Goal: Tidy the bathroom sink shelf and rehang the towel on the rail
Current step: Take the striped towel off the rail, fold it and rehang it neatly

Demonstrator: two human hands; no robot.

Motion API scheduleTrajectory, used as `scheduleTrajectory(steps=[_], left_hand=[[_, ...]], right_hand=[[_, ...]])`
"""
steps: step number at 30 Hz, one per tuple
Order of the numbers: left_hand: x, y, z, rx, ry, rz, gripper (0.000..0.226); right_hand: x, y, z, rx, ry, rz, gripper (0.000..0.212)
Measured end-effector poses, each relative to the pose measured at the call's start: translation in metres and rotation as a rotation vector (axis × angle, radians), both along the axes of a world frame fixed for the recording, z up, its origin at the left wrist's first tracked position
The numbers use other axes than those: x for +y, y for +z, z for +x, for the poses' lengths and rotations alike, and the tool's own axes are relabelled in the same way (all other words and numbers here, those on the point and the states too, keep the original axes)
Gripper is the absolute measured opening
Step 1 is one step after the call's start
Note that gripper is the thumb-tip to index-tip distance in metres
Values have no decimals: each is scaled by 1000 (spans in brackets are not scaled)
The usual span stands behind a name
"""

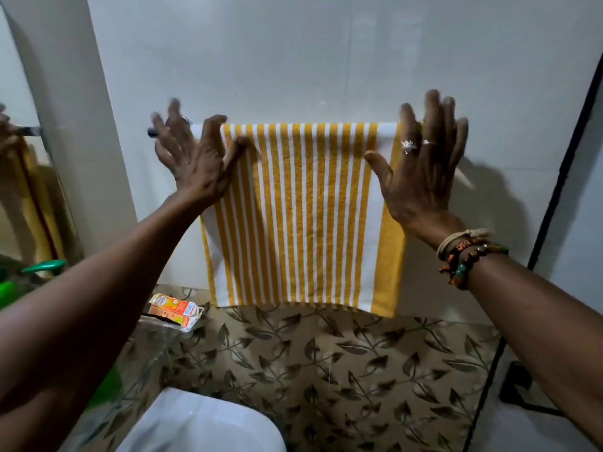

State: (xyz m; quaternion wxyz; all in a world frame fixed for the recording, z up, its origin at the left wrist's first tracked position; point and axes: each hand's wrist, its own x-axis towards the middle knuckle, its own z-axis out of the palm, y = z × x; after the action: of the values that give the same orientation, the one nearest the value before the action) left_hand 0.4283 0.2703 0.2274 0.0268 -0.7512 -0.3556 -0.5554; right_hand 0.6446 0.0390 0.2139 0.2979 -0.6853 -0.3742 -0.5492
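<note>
A yellow-and-white striped towel hangs folded over the rail on the white wall, its lower edge just above the leaf-patterned tiles. My left hand is spread over the towel's top left corner with fingers apart and slightly bent, holding nothing. At the towel's top right edge my right hand, with rings and bracelets, is open with straight fingers. Most of the rail is hidden under the towel.
An orange carton lies on a glass shelf at lower left. A mirror is at the far left, reflecting the towel, with green items below it. A white basin sits below. A dark door frame runs down the right.
</note>
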Motion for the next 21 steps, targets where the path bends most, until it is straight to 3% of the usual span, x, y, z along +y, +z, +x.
scheduleTrajectory(steps=[4, 6, 8, 11, 15, 19, 21], left_hand=[[-18, -17, 5, -457, -325, -179, 85], [-24, -26, 7, -567, -398, -292, 94], [-26, -35, 8, -559, -424, -420, 93], [-21, -49, -2, -522, -369, -477, 77], [-8, -74, -17, -384, -374, -531, 73], [-11, -104, -25, -295, -236, -519, 64], [-12, -118, -28, -263, -240, -513, 61]], right_hand=[[1, -31, -14, 193, 319, 342, 77], [3, -41, -18, 331, 464, 440, 80], [3, -50, -17, 546, 604, 442, 76], [3, -67, -7, 768, 672, 342, 44], [-6, -82, -1, 790, 724, 304, 57], [-11, -100, 0, 815, 671, 206, 75], [-15, -116, 2, 842, 626, 125, 72]])
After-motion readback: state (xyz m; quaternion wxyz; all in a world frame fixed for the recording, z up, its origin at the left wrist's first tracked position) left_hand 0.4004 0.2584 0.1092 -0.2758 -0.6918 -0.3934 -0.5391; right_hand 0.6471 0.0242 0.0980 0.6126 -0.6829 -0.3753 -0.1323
